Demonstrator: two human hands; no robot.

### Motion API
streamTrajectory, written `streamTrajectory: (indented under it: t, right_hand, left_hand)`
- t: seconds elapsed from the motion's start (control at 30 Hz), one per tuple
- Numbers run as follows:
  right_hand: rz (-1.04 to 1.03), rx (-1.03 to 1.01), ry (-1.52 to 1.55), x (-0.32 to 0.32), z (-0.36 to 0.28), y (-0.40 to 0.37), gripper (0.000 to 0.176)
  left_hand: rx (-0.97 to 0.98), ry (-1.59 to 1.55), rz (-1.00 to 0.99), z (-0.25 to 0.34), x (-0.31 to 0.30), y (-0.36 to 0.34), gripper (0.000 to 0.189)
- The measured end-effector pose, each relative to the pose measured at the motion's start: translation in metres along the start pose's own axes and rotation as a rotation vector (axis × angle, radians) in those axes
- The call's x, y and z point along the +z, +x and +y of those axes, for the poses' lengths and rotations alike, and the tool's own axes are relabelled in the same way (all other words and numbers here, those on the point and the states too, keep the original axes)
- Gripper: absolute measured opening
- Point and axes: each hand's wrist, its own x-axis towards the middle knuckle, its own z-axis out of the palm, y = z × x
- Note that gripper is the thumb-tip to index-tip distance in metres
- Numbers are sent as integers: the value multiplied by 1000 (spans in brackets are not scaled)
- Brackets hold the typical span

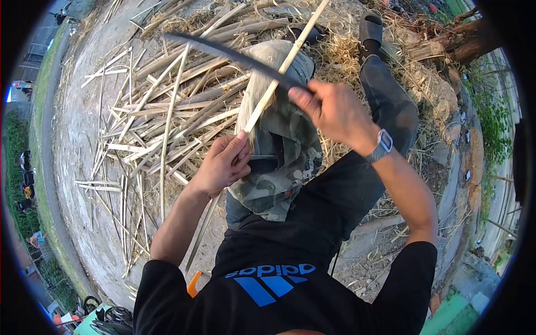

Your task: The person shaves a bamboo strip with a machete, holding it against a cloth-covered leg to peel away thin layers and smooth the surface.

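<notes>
A long pale bamboo strip slants across my left thigh, and my left hand is closed round it, thumb on top. Its lower part runs on below that hand toward the ground. My right hand grips a machete by the handle, which the fingers mostly hide. The long dark blade points to the left and crosses over the strip, a short way above my left hand. Under both lies a worn camouflage cloth, draped over my left knee and thigh.
Many split bamboo strips lie heaped on the ground to the left. Curly shavings are scattered round my feet. A tree trunk and rough stones are at the right. Something orange shows beside my left hip.
</notes>
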Motion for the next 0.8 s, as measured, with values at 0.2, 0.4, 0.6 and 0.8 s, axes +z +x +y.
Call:
streamTrajectory:
  t: [0.2,0.4,0.6,0.8]
  right_hand:
    - [74,-105,-20,4,11,7,71]
    - [29,-6,-24,-1,5,14,69]
    - [-19,-188,-82,32,-30,-33,68]
    - [151,33,-57,-16,44,29,69]
  left_hand:
    - [-81,-104,3,0,-7,-10,49]
    - [-65,-79,37,-2,-2,-10,48]
    - [-127,-158,10,-8,-2,-15,47]
    - [-83,-119,-7,4,1,-24,49]
